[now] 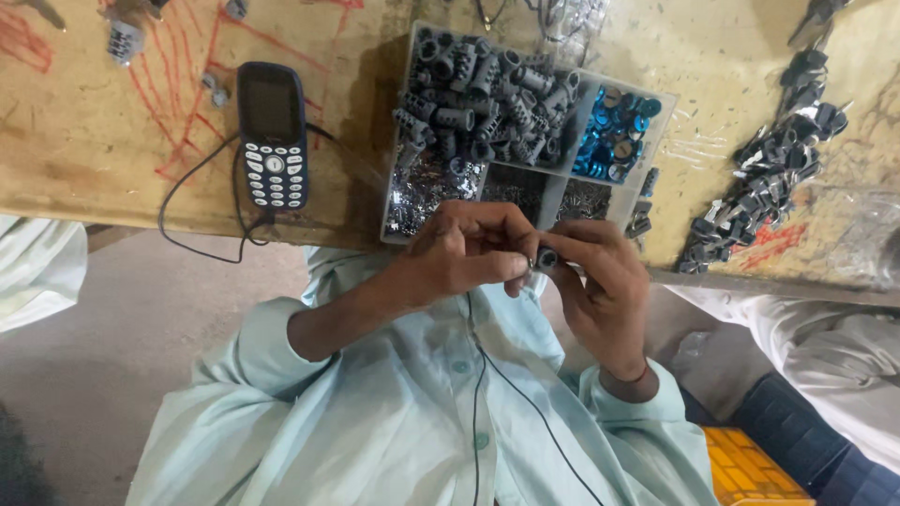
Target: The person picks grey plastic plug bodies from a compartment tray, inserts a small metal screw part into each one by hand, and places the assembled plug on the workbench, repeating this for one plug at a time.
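In the head view, the left hand [466, 255] and right hand [600, 281] meet in front of the chest. Their fingertips are closed on a small grey cylinder [547, 258] held just below the parts tray [401, 141], probably so its grey cylinders [478, 94] and blue rings [619, 126] stay within reach. Both wrists bend inward with the fingers curled, and a phone [273, 131] lies to the left on the table [84, 141].

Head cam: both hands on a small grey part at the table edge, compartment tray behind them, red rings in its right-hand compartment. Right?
Not quite. The head view shows the rings are blue, not red. The rest holds: left hand and right hand pinch a small grey part, compartment tray behind.
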Motion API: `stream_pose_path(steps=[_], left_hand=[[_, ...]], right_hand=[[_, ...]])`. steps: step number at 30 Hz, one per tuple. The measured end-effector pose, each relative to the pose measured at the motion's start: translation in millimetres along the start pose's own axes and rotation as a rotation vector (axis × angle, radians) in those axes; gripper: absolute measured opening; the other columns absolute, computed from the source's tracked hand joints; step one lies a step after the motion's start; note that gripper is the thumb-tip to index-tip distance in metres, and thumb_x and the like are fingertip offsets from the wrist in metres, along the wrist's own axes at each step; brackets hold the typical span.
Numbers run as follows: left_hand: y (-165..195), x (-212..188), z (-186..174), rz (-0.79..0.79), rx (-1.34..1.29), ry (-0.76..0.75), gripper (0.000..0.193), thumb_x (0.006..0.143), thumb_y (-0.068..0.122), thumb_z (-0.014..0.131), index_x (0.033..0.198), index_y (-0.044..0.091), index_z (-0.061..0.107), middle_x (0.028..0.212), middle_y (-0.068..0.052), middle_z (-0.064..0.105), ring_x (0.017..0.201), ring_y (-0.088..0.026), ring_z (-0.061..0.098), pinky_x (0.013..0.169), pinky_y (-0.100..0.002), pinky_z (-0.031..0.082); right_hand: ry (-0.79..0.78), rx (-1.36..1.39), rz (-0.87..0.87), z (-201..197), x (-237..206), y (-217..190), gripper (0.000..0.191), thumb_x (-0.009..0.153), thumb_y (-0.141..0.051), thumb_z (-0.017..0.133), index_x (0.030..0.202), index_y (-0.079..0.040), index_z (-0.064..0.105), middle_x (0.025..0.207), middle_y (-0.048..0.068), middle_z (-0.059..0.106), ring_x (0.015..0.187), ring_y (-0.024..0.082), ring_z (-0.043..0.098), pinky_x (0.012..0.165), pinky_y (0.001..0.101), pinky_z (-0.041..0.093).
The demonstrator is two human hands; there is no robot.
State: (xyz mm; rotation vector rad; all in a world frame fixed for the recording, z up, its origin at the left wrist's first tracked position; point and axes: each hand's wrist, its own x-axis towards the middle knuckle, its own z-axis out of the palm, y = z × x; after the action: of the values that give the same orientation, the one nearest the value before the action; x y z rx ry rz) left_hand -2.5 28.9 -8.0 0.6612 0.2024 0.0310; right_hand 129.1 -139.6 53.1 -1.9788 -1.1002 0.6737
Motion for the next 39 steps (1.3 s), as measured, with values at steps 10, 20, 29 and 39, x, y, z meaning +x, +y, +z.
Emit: stream_pose_path(steps=[10, 20, 29, 39], left_hand=[[17, -7, 25, -0.151, 0.228, 0.186, 0.017, 0.092, 0.016, 0.076, 0.094, 0.0, 0.069, 0.076, -0.001, 0.068, 0.065, -0.004, 0.062, 0.059, -0.021, 0.053], [17, -8, 35, -0.091, 0.459, 0.312, 0.015, 0.088, 0.014, 0.077, 0.087, 0.002, 0.068, 0.075, 0.003, 0.067, 0.069, 0.0, 0.058, 0.061, -0.019, 0.05], [13, 2, 22, -0.227, 0.261, 0.147, 0.018, 0.087, 0.014, 0.078, 0.085, 0.002, 0.066, 0.07, 0.0, 0.065, 0.054, -0.005, 0.058, 0.047, -0.022, 0.048], [20, 4, 20, -0.298, 0.103, 0.07, 0.017, 0.086, 0.011, 0.078, 0.086, -0.001, 0.067, 0.074, -0.003, 0.066, 0.053, -0.008, 0.06, 0.045, -0.024, 0.052]], right_hand=[[0.029, -0.15, -0.217, -10, 0, 9, 0.028, 0.088, 0.011, 0.076, 0.113, -0.001, 0.072, 0.117, 0.013, 0.073, 0.106, 0.025, 0.075, 0.091, 0.033, 0.062], [-0.042, -0.214, -0.384, -25, 13, 3, 0.03, 0.084, 0.009, 0.077, 0.111, -0.004, 0.076, 0.113, 0.012, 0.072, 0.093, 0.024, 0.074, 0.077, 0.034, 0.058], [-0.057, -0.157, -0.381, -26, 8, 14, 0.034, 0.081, 0.01, 0.076, 0.112, -0.006, 0.076, 0.111, 0.012, 0.073, 0.093, 0.023, 0.074, 0.078, 0.0328, 0.06], [-0.099, -0.014, -0.353, -26, 10, 18, 0.032, 0.082, 0.011, 0.075, 0.109, -0.007, 0.076, 0.112, 0.012, 0.072, 0.095, 0.023, 0.075, 0.079, 0.0324, 0.06]])
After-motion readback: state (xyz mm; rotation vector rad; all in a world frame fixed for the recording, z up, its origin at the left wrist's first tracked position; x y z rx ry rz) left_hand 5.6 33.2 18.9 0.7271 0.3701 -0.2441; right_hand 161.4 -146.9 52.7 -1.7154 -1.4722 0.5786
